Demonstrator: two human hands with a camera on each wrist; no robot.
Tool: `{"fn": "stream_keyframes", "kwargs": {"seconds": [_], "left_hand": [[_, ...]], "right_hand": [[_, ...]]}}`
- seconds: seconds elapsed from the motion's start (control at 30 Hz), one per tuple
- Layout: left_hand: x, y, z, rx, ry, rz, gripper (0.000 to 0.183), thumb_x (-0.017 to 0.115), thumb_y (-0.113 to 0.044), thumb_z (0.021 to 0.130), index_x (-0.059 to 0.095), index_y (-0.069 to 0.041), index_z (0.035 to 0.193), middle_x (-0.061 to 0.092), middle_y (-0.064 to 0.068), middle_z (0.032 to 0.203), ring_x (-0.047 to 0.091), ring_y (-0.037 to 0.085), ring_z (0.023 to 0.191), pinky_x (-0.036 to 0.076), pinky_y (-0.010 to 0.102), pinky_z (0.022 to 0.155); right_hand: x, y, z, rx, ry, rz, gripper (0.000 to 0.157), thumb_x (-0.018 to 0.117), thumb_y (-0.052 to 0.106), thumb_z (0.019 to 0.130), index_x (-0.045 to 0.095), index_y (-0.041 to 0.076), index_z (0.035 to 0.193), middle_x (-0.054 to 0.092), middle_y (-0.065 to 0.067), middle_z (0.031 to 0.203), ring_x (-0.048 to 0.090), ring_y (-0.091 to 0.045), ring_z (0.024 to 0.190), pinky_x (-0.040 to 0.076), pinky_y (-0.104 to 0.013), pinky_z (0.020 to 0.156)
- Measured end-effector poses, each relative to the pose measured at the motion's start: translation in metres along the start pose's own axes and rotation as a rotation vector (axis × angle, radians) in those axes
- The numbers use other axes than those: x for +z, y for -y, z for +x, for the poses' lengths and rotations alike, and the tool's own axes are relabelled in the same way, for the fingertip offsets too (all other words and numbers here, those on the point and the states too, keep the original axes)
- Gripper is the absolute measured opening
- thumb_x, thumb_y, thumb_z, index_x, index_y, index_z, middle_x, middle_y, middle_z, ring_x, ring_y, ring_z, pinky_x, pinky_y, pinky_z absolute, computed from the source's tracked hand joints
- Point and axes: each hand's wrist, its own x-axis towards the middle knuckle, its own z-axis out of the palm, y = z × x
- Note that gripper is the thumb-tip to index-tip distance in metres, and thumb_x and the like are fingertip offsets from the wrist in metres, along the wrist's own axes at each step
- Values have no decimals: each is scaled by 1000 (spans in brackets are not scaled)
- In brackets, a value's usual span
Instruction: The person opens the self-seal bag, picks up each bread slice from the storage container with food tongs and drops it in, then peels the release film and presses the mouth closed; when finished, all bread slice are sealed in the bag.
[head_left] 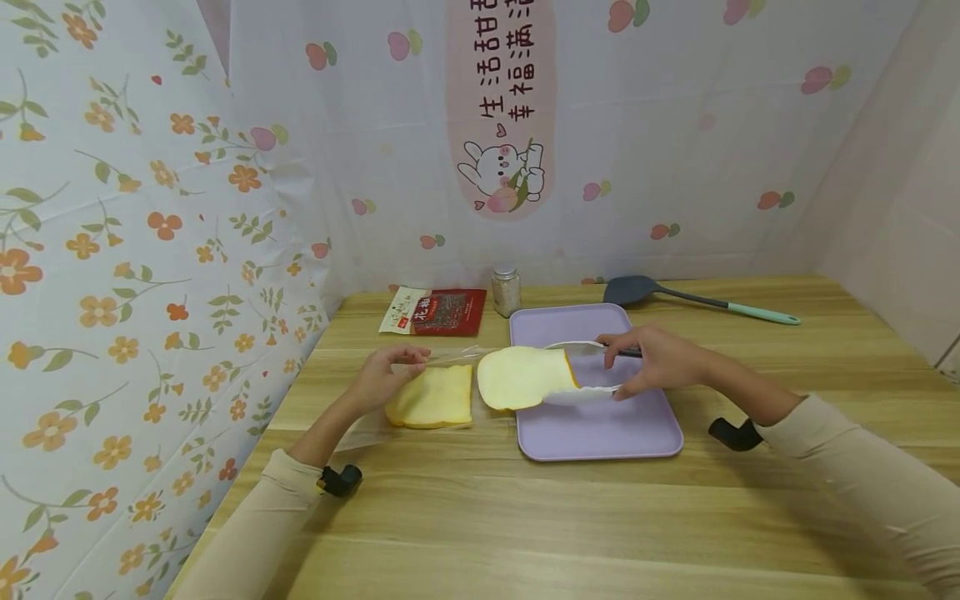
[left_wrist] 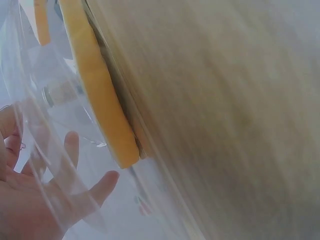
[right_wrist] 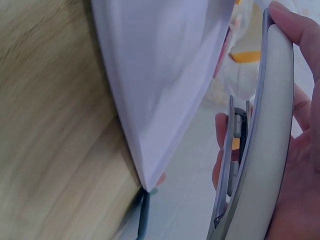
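Note:
My right hand (head_left: pixel 660 360) grips a pair of white tongs (right_wrist: pixel 275 125) between thumb and fingers. At their tips is a slice of bread (head_left: pixel 525 379) with a yellow crust, overlapping the left edge of the lilac tray (head_left: pixel 600 446) in the head view. To its left a second bread slice (head_left: pixel 435 398) lies within clear plastic film (head_left: pixel 360 435) on the table. Beside that slice my left hand (head_left: pixel 386 379) is at the film, which passes in front of it in the left wrist view. There its thumb (left_wrist: pixel 105 187) and forefinger stand apart.
Behind the film lies a red and cream packet (head_left: pixel 442 312), with a small glass jar (head_left: pixel 506 292) to its right. A dark spatula (head_left: pixel 633 289) with a mint handle end lies behind the tray. Patterned curtains hang at the back and left.

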Motion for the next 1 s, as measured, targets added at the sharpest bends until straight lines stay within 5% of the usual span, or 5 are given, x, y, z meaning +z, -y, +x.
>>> {"fn": "stream_keyframes", "kwargs": {"seconds": [0.43, 1.0], "left_hand": [[1, 2, 1, -20, -2, 19, 13, 63, -8, 97, 65, 5, 95, 67, 16, 124, 62, 38, 112, 50, 55, 90], [1, 4, 1, -3, -9, 22, 13, 64, -10, 97, 67, 3, 96, 67, 15, 124, 63, 37, 112, 50, 54, 92]], "right_hand": [[17, 11, 15, 2, 37, 70, 41, 90, 39, 70, 70, 13, 94, 55, -21, 140, 46, -38, 135, 38, -55, 104], [36, 26, 38, -25, 37, 96, 41, 90, 40, 69, 72, 13, 94, 56, -21, 138, 49, -36, 132, 42, -51, 102]]}}
